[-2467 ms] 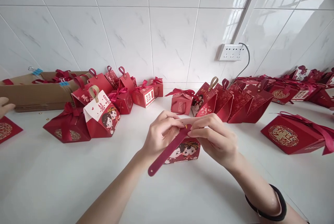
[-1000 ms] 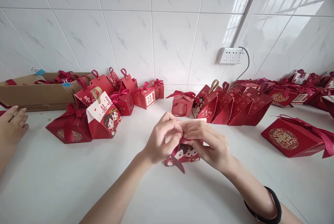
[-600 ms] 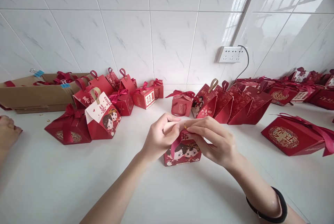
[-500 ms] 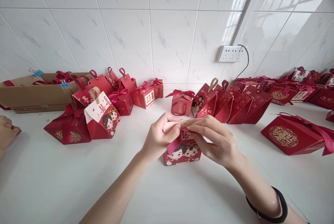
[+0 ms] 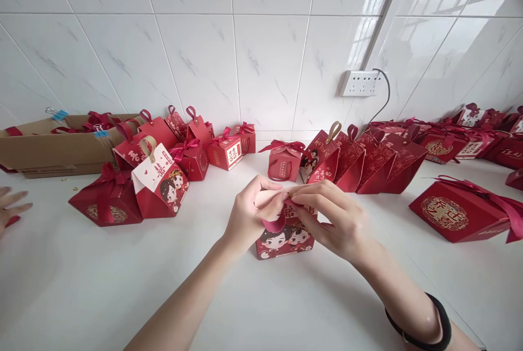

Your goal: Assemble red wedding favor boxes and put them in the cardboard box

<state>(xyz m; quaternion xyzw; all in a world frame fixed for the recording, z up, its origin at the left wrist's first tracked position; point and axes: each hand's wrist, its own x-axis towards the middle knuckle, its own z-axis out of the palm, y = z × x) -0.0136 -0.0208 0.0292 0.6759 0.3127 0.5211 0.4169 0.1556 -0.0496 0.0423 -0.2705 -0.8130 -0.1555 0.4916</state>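
Observation:
A small red box (image 5: 286,240) with two cartoon faces stands upright on the white table, between my hands. My left hand (image 5: 254,206) is closed at the box's top, its thumb and fingers pinching the top flap and a dark pink strap (image 5: 275,224) that curls down over the front. From the right, my right hand (image 5: 333,217) pinches a tiny gold fastener at the strap's end, close to my left thumb. The fingers of both hands hide most of the box's top edge.
Red gift boxes (image 5: 104,198) and a cardboard carton (image 5: 61,146) are at the left. More boxes (image 5: 347,165) line the wall, and a large one (image 5: 457,212) lies right. Another person's hand (image 5: 12,206) is at the left edge.
My fingers have closed in further over the gold fastener, and the strap now curls more. At the left edge the other person's hand has spread its fingers.

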